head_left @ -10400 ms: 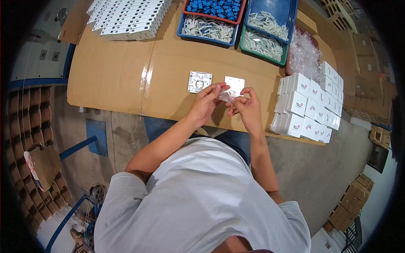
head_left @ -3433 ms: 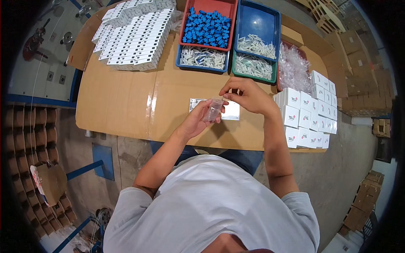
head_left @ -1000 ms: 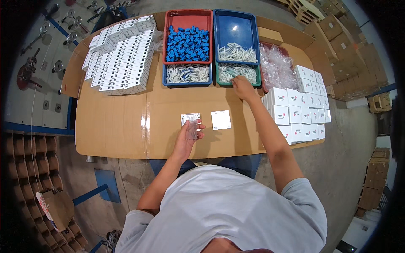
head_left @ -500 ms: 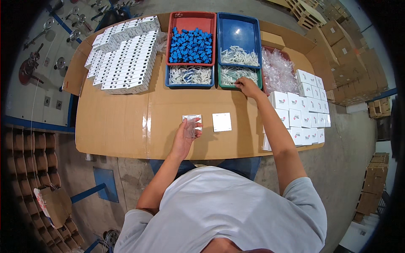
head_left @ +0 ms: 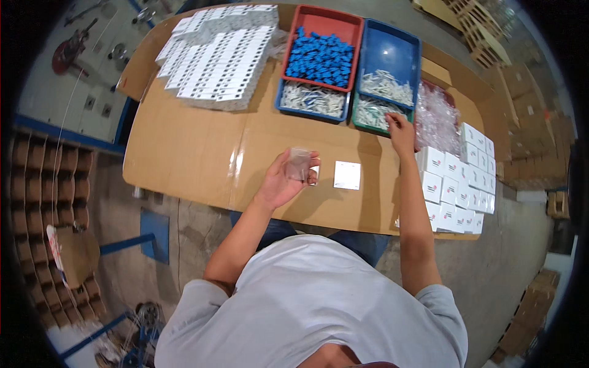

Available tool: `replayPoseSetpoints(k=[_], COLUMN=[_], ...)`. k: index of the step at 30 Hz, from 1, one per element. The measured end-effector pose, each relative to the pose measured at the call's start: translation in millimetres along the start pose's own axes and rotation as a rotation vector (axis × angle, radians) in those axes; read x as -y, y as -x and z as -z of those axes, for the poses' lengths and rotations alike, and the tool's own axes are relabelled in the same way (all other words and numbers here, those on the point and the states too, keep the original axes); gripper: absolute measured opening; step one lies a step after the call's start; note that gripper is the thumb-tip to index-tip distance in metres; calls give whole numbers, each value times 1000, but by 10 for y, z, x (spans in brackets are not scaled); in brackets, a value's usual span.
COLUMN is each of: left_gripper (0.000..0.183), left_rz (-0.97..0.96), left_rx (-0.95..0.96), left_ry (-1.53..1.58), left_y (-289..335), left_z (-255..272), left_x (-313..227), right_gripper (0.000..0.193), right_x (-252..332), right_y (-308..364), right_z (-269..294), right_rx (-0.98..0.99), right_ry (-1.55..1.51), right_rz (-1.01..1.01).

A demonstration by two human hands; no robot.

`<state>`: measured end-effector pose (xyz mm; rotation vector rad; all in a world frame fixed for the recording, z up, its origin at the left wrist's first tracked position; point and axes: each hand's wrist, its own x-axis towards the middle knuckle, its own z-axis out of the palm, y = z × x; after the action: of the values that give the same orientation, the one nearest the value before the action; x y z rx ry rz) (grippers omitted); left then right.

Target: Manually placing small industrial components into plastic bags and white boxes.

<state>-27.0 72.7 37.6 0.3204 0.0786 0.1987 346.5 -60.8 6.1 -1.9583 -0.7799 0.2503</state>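
Observation:
My left hand, palm up over the table, is closed around a small clear plastic bag. Behind its fingers shows the edge of a white square piece. A second white square piece lies flat on the cardboard between my hands. My right hand reaches to the green tray, which is full of small bags of white parts. Its fingers are pinched together at the tray's right end; what they hold, if anything, is too small to make out.
A red tray of blue plugs and a blue tray sit on lower trays at the back. White boxes stand in rows at far left and stacked at right. Clear plastic bags fill a red tray behind the right stack.
The view has turned, shifting the table's contents in the picture. My left hand has opened out more under the clear bag, now turned palm up. My right hand stays at the green tray.

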Motion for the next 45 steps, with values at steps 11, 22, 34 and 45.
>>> replayPoseSetpoints(k=[11, 22, 34, 45], left_gripper=[66, 58, 63, 63], left_rz=[29, 2, -68, -120], left_rx=[-31, -58, 209, -33], left_ry=[-156, -225, 238, -393], left_y=[-117, -94, -99, -21], left_z=[24, 51, -13, -150], left_x=[-51, 67, -10, -82], right_gripper=[11, 10, 10, 14], right_x=[1665, 2088, 2057, 1445], right_y=[991, 983, 1124, 1127], right_z=[-394, -419, -312, -385], right_rx=[397, 644, 413, 414], right_ry=[-504, -51, -371, -290], right_rz=[9, 380, 277, 15])
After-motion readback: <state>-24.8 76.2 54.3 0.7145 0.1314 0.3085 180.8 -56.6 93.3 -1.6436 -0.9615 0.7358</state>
